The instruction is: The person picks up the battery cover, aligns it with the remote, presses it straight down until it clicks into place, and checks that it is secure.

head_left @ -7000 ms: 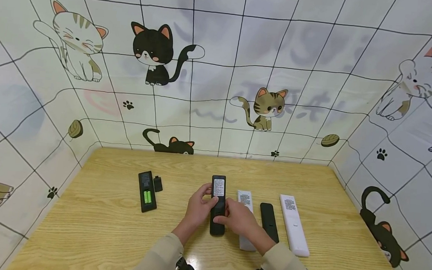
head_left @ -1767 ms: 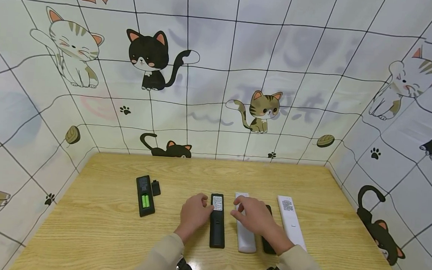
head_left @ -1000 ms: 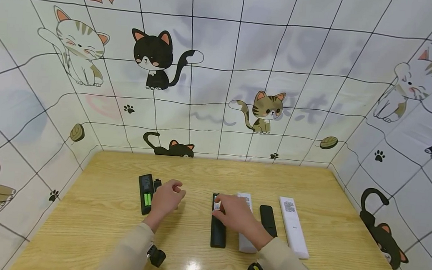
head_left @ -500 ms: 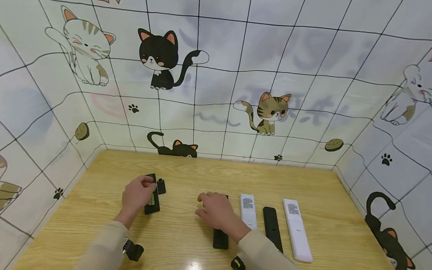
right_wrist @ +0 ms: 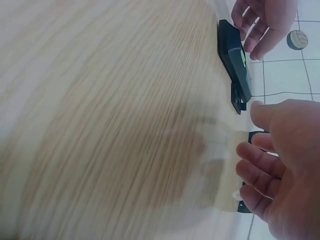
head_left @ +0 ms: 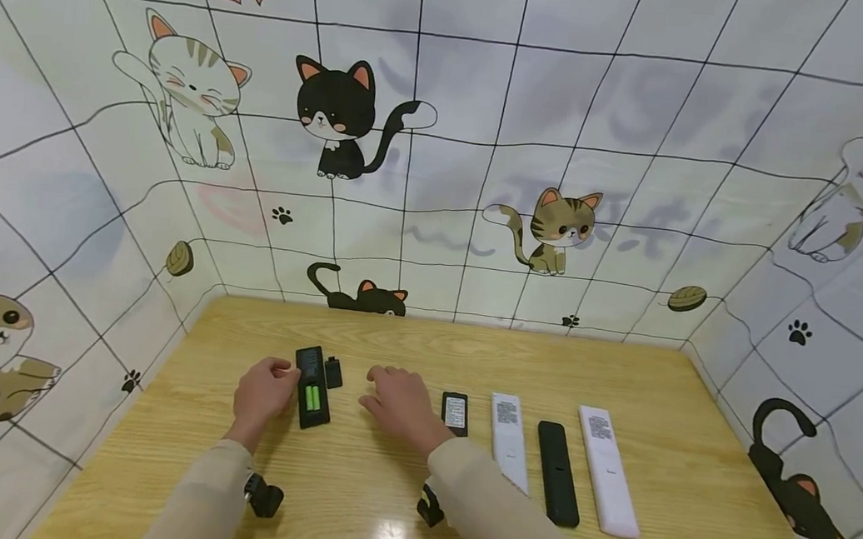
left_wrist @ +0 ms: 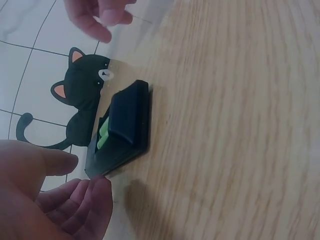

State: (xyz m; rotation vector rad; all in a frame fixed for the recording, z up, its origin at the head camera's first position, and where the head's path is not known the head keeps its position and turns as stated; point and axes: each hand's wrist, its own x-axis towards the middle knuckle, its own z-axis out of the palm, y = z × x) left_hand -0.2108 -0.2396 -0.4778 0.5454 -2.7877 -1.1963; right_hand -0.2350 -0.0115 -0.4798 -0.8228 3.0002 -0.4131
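Note:
My left hand [head_left: 263,393] is at the left edge of a black remote control [head_left: 310,363] lying back up, with its battery compartment uncovered. Its fingers are loosely bent and grip nothing; whether a fingertip touches the remote I cannot tell. Two green batteries [head_left: 313,397] sit in that compartment. The loose battery cover [head_left: 333,373] lies just right of the remote's upper end. Over the table, right of the cover, my right hand [head_left: 401,403] hovers with relaxed fingers and holds nothing. A second black remote [head_left: 456,411] with a white label is partly hidden by the right forearm.
Farther right, a white remote [head_left: 508,438], a plain black remote [head_left: 558,475] and another white remote [head_left: 607,474] lie side by side, backs up. The wooden table [head_left: 545,365] meets cat-print sheeting [head_left: 453,171] at the back and sides.
Both hands have left the labelled black remote, which now lies on the table, and moved left. Over the last half second the left hand drew off the open remote to its left edge.

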